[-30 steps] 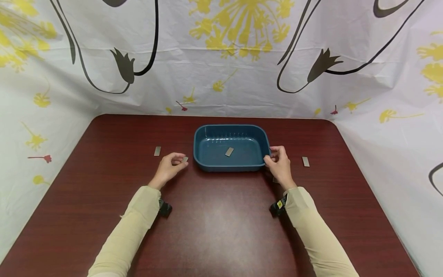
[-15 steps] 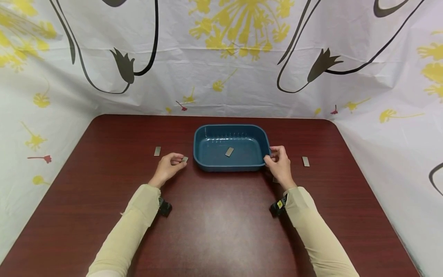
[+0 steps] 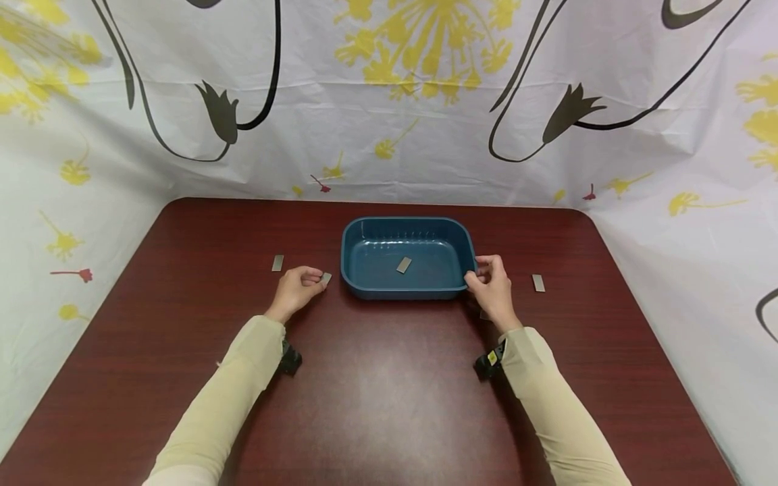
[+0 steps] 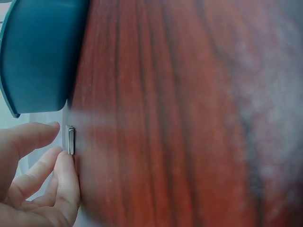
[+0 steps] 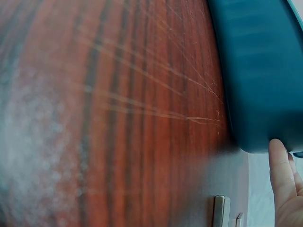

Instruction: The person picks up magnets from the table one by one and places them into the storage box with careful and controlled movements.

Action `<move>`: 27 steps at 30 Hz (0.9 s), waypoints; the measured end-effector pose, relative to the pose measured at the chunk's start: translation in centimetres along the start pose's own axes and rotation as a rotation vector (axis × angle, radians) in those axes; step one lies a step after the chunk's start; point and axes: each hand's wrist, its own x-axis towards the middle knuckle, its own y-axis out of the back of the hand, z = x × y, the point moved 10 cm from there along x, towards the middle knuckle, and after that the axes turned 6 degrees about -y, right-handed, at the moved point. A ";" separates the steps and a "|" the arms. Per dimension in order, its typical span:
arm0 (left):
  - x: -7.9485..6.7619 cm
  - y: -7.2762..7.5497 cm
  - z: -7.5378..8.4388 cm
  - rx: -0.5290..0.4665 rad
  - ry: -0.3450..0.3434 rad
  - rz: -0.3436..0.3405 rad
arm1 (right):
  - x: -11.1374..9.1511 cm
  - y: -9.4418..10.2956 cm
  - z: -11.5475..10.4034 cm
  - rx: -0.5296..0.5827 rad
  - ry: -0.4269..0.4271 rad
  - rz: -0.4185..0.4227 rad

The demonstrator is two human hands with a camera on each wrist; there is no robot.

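Note:
In the head view a blue plastic tub stands on the table, a small flat grey metal piece lying inside. My right hand holds the tub's right front corner, thumb at the rim; the right wrist view has a digit against the outer wall. Left of the tub, my left hand reaches to another small metal piece on the table. The left wrist view shows fingertips right at the end of this metal piece, with the thumb spread apart from them.
One more metal piece lies behind my left hand, and another metal piece is to the right of my right hand. A further piece is partly hidden by my right wrist. A patterned curtain borders the table's far edge.
The left thumb has drawn back slightly to the left, while the metal piece beside it stays in place. My right hand and the tub have not moved; the head view has shifted a little.

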 end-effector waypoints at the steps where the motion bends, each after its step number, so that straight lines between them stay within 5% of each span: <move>1: 0.0 0.0 0.0 0.009 0.001 -0.002 | 0.0 0.0 0.0 0.002 0.002 0.002; 13: 0.3 -0.3 -0.3 0.033 0.051 -0.009 | -1.3 0.7 -3.3 0.013 -0.074 -0.048; 20: 0.5 -0.4 -0.4 0.043 0.077 -0.006 | 0.1 0.1 0.2 0.006 -0.009 0.004; 27: 0.5 -0.4 -0.6 0.056 0.090 -0.008 | -0.5 0.2 -1.1 0.016 -0.027 -0.028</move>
